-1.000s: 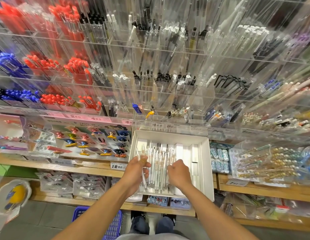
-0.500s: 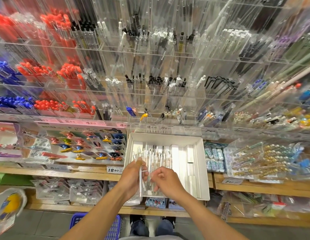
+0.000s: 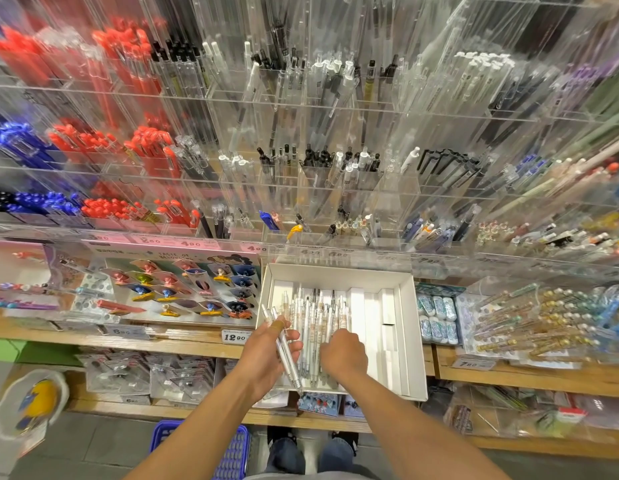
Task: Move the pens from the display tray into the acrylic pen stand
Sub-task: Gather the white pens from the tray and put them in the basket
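the left hand (image 3: 271, 348) gripped two clear pens (image 3: 284, 348) at the lower centre of the frame, its fingers curled round their barrels; the pens ran slantwise, their tops toward the upper left and their tips toward the lower right, over the tray's left edge. the right hand (image 3: 342, 353) reached down into the tray (image 3: 413, 337), fingers curled among the loose pens (image 3: 318, 320) that lay side by side in its left half; whether it had hold of one could not be told. the tray was a white box resting on a wooden shelf (image 3: 183, 339) just right of centre, and white dividers (image 3: 372, 323) filled its right half. above it, across the whole upper frame, rose the acrylic stand (image 3: 335, 192), its clear compartments holding red, blue, black and white pens upright. a blue basket (image 3: 232, 452) sat on the floor at the bottom, between the person's forearms.
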{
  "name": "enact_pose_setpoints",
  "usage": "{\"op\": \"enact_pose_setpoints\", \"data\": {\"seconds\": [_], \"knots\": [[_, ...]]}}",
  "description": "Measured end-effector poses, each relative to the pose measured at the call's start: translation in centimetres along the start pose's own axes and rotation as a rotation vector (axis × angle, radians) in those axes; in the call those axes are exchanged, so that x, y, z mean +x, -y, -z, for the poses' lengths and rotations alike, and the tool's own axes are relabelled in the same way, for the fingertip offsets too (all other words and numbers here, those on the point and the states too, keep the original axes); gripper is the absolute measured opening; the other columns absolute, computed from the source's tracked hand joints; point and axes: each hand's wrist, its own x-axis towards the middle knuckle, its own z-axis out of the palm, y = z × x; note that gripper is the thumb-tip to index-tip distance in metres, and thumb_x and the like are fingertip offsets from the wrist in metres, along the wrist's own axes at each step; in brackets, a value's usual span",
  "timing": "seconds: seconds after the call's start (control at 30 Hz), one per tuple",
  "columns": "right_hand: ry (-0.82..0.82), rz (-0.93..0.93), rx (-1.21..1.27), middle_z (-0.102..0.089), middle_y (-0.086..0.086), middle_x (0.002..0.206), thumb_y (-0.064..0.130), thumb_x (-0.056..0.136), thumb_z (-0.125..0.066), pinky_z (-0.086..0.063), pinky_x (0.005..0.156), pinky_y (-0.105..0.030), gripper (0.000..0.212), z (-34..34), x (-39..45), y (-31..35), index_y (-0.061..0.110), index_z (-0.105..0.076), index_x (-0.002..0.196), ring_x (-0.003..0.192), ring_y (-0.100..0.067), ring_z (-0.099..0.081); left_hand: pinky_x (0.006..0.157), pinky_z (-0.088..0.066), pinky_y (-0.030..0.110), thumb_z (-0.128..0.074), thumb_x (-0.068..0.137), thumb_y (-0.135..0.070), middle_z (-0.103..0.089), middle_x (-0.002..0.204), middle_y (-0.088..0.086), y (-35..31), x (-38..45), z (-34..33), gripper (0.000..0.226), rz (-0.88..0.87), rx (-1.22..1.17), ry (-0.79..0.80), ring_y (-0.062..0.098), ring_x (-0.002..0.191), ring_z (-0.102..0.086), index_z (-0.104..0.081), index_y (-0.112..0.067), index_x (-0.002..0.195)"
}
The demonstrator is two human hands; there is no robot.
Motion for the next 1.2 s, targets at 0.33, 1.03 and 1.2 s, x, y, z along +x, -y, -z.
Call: {"op": "enact_pose_setpoints", "data": {"seconds": [0.33,1.03,1.2], "knots": [[0.074,0.197,0.400,-0.057,0.013,0.081,0.025,0.093,-0.058,-0.043,0.063,-0.014,0.005,2.1,-2.2,-0.4,0.022,-0.056,0.089,0.072,0.000,-0.054,0.066,-0.053,0.034,-0.055,0.100,-0.019,-0.065,0.086,0.010,0.1,-0.2,-0.3,0.022,-0.009,0.014,-0.038,0.022,0.073,-0.062,-0.056,-0.007,0.119],[0.070,0.183,0.323,-0.056,0.013,0.075,0.025,0.094,-0.058,-0.050,0.086,-0.027,0.029,1.4,0.0,0.1,0.024,-0.052,0.066,0.079,-0.013,-0.061,0.054,-0.047,0.030,-0.053,0.101,-0.022,-0.057,0.066,0.002,0.2,-0.4,0.1,0.015,-0.069,0.037,-0.071,0.014,0.054,-0.052,-0.054,-0.007,0.103],[0.025,0.127,0.112,-0.044,0.004,0.053,0.024,0.097,-0.054,-0.051,0.057,-0.026,0.040,-0.2,1.0,0.2,0.017,-0.045,0.059,0.046,-0.010,-0.046,0.054,-0.047,0.030,-0.054,0.101,-0.020,-0.058,0.069,0.005,0.0,-0.5,-0.1,0.016,-0.051,0.013,-0.069,0.015,0.056,-0.053,-0.054,-0.005,0.106]]}}
